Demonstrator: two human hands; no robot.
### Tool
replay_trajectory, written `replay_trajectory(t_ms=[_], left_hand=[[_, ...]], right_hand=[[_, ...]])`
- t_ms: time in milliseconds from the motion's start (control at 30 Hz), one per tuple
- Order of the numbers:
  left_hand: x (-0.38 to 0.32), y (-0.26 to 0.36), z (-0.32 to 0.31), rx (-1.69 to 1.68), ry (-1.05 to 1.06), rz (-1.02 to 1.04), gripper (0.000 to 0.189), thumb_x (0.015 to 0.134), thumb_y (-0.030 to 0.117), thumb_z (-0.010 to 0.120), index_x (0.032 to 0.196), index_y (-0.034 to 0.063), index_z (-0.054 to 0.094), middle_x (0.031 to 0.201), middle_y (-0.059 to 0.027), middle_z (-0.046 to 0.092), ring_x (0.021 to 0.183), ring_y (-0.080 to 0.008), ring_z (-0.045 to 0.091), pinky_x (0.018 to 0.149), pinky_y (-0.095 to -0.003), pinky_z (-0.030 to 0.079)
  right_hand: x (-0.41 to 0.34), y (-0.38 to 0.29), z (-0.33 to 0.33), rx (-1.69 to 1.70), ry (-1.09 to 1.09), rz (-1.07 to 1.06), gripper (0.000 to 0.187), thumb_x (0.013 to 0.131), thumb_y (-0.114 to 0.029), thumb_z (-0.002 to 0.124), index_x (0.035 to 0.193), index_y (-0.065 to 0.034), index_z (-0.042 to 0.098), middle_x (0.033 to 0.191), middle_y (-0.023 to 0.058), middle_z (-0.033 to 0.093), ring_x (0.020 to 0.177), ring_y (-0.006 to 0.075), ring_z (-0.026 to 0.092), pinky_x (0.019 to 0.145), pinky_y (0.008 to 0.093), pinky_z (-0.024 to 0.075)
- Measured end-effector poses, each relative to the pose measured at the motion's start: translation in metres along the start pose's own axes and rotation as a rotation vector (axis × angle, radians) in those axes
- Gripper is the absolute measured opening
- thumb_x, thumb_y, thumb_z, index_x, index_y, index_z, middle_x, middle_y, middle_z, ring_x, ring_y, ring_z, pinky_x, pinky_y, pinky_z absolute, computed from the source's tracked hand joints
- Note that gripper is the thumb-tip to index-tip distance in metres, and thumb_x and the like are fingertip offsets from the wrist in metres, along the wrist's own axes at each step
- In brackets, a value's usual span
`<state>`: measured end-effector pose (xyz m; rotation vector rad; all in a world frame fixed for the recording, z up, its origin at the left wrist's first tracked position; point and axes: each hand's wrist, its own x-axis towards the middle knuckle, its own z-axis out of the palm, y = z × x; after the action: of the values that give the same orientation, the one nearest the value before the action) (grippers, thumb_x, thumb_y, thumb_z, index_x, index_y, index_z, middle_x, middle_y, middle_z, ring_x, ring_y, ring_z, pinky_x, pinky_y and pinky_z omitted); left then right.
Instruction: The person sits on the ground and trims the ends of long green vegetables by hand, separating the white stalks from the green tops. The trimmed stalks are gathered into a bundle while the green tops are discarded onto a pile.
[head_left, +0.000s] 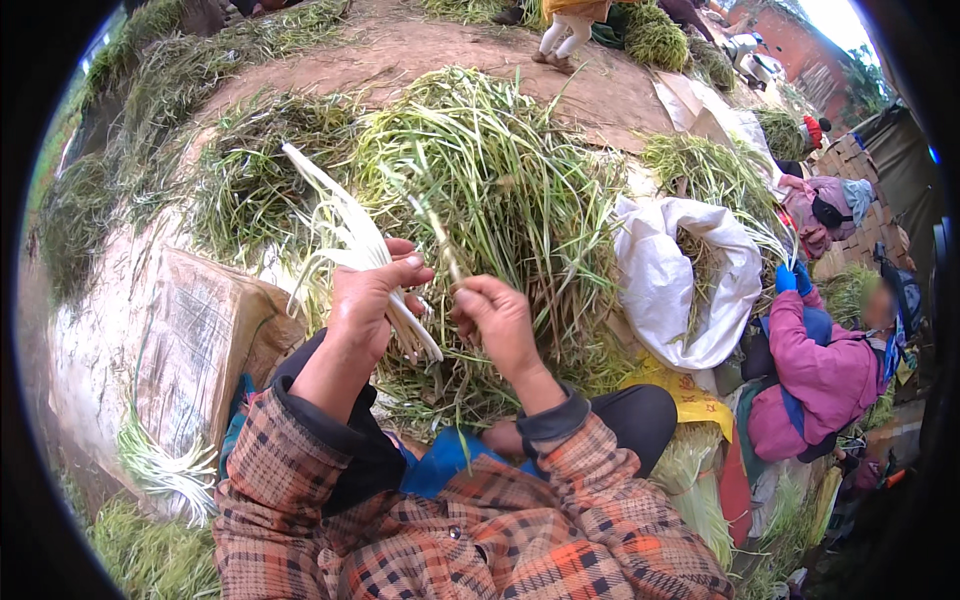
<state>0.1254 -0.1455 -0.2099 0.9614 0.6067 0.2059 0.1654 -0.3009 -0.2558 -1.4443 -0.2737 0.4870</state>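
My left hand (358, 304) is closed around a bundle of pale, peeled stalks (346, 214), their white ends jutting out below the palm. Between the fingertips of my right hand (495, 319) is a single thin plant stalk (444, 238), blurred, with some green at its upper end. Both hands are raised close together over my lap. Just beyond them rises a big heap of long green leafy stalks (487, 165), partly dried and tangled.
A plastic-wrapped block (195, 322) stands left, with a pale stalk bundle (169, 465) near it. To the right are an open white woven sack (652, 277), a yellow bag (682, 394) and a seated person (817, 382) wearing blue gloves. Another person's legs (562, 37) show at the far side.
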Motion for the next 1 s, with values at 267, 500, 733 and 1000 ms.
replay_trajectory(t_ms=[267, 500, 733, 1000], left_hand=[[0.002, -0.004, -0.003, 0.107, 0.033, 0.012, 0.024, 0.076, -0.004, 0.062, 0.098, -0.0012, 0.054, 0.075, -0.0091, 0.059, 0.057, -0.0169, 0.058, 0.040, -0.0240, 0.043], [-0.048, -0.006, -0.008, -0.011, -0.051, -0.001, 0.021, 0.075, -0.008, 0.058, 0.095, -0.0037, 0.052, 0.075, -0.0098, 0.058, 0.059, -0.0202, 0.063, 0.038, -0.0246, 0.044], [-0.047, -0.016, -0.012, -0.063, -0.070, -0.024, 0.021, 0.073, -0.008, 0.060, 0.092, -0.0024, 0.054, 0.077, -0.0091, 0.060, 0.059, -0.0189, 0.062, 0.039, -0.0243, 0.045], [-0.025, -0.005, 0.000, 0.093, -0.084, 0.013, 0.022, 0.075, -0.001, 0.066, 0.095, -0.0006, 0.056, 0.077, -0.0068, 0.060, 0.058, -0.0147, 0.057, 0.042, -0.0250, 0.045]], right_hand=[[0.023, 0.022, -0.012, -0.297, -0.385, -0.243, 0.032, 0.086, -0.026, 0.058, 0.106, -0.0022, 0.062, 0.120, 0.0148, 0.051, 0.110, 0.0264, 0.052, 0.093, 0.0333, 0.0421], [0.082, 0.019, -0.062, -0.955, 0.286, -0.150, 0.039, 0.085, -0.026, 0.059, 0.114, -0.0008, 0.057, 0.129, 0.0179, 0.044, 0.121, 0.0289, 0.042, 0.098, 0.0414, 0.0367], [0.024, 0.007, -0.024, 0.142, -0.159, 0.114, 0.031, 0.088, -0.032, 0.058, 0.098, -0.0035, 0.062, 0.086, 0.0027, 0.064, 0.070, 0.0107, 0.060, 0.058, 0.0224, 0.0463], [0.033, -0.019, 0.009, 0.318, -0.114, 0.034, 0.002, 0.082, -0.006, 0.062, 0.084, -0.0062, 0.062, 0.071, -0.0021, 0.061, 0.058, 0.0044, 0.053, 0.051, 0.0171, 0.0411]])
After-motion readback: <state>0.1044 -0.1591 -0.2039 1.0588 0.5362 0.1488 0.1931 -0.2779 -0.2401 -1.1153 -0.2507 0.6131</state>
